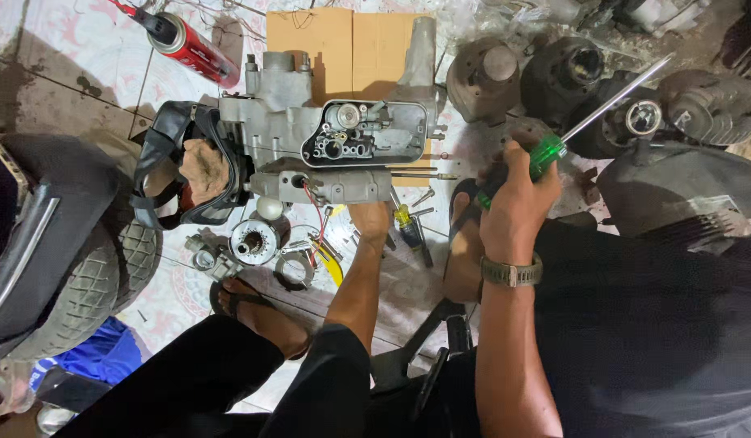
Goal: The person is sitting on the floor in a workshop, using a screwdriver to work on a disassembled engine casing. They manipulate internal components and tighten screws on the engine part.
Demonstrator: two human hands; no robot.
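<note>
While the right hand [517,195] is closed in a fist around the green handle of a long screwdriver [590,113], whose steel shaft slants up toward the far right of the tiled floor [51,40], the left hand [371,217] presses against the lower edge of a grey engine casing [311,138]. How far its fingers curl there cannot be told. This casing lies on its side near the middle of the floor, its open cover showing small gears and levers, well apart from the screwdriver's tip. A sheet of cardboard [335,45] lies behind it, and a red spray can [193,49] toward the far left corner. Loose round parts [254,241] and a yellow-handled tool [406,225] sit just below the casing, beside the left hand. Dark cylinder parts [566,77] crowd the far right edge. A tyre [87,284] stands at the left.
</note>
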